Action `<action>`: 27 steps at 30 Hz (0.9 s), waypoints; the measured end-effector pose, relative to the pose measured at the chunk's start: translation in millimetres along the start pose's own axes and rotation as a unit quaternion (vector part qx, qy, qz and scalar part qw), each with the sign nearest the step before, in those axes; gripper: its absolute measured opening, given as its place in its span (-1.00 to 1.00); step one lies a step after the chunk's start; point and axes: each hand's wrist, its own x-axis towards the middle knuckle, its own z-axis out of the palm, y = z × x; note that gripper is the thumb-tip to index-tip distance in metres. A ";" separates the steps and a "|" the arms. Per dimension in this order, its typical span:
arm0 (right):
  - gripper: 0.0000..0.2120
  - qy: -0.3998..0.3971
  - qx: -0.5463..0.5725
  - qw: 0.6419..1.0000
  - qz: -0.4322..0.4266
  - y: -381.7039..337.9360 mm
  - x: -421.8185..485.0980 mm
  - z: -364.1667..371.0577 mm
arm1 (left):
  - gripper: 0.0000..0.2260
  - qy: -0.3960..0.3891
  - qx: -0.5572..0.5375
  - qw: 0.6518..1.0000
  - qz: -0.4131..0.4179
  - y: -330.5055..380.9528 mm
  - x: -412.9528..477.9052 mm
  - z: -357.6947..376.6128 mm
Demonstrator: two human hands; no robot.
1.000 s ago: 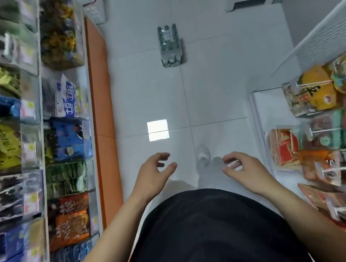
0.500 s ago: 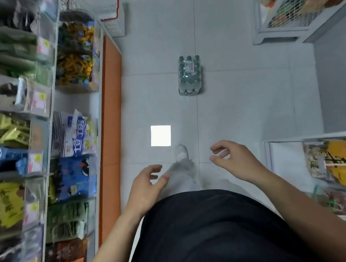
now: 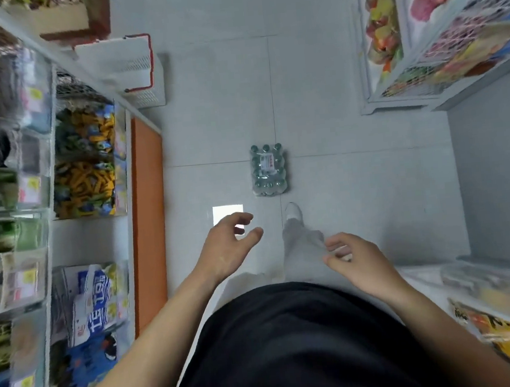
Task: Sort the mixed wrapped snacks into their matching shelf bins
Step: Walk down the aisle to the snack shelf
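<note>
Hands: left hand (image 3: 229, 252) and right hand (image 3: 360, 262), each grip loosely spread, empty;
Risk: tripping;
Cause: bottle pack (image 3: 268, 170) on the floor (image 3: 210, 120) just ahead of the shoe (image 3: 294, 211)

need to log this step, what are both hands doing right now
Left hand: open, fingers loosely curled, holding nothing.
Right hand: open, fingers loosely curled, holding nothing.
</note>
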 end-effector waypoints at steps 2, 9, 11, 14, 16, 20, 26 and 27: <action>-0.79 -0.019 -0.018 1.000 -0.016 -28.1 41.1 -24.1 | -0.67 0.014 -0.013 1.000 -0.023 16.3 24.5 -11.3; -0.79 -0.085 -0.074 0.988 -0.104 -170.1 162.2 -73.4 | -0.83 0.088 -0.082 0.989 -0.087 40.3 65.1 -72.6; -0.79 -0.100 -0.092 0.983 -0.127 -212.3 195.2 -73.0 | -0.83 0.109 -0.099 0.984 -0.102 37.1 77.8 -92.0; -0.80 -0.116 -0.114 0.976 -0.144 -267.3 240.7 -64.1 | -0.76 0.132 -0.116 0.977 -0.122 29.0 106.3 -121.1; -0.78 -0.122 -0.132 0.974 -0.141 -299.0 266.6 -55.7 | -0.73 0.142 -0.136 0.972 -0.127 23.9 131.3 -144.8; -0.76 -0.128 -0.172 0.966 -0.145 -369.6 306.2 -36.9 | -0.71 0.141 -0.157 0.970 -0.118 21.0 178.4 -206.4; -0.73 -0.165 -0.228 0.935 -0.218 -490.1 354.1 13.1 | -0.68 0.194 -0.189 0.956 -0.113 14.2 225.6 -304.3; -0.72 -0.179 -0.236 0.927 -0.231 -507.0 361.5 23.7 | -0.69 0.206 -0.200 0.950 -0.120 10.7 229.8 -316.5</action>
